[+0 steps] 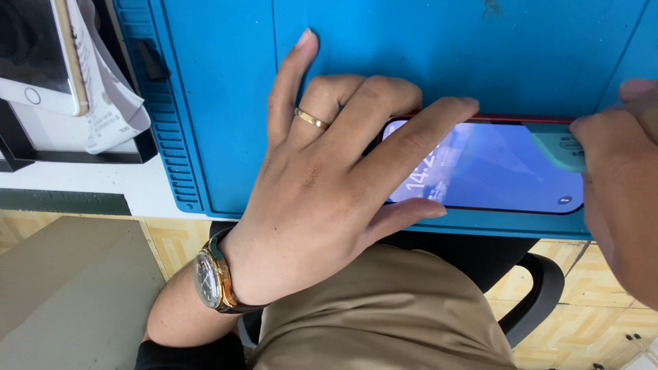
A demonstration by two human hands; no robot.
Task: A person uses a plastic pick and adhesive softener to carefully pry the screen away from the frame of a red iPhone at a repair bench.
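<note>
While our left hand (322,185) spreads open, pinning the lit red-edged smartphone (493,171) on the blue silicone mat (226,103), our right hand (620,185) pinches a teal plastic tool (556,147) against its screen.

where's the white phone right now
In the head view the white phone sits at the far upper left, off the blue work mat, beside a crumpled paper slip, well away from the left hand.
</note>
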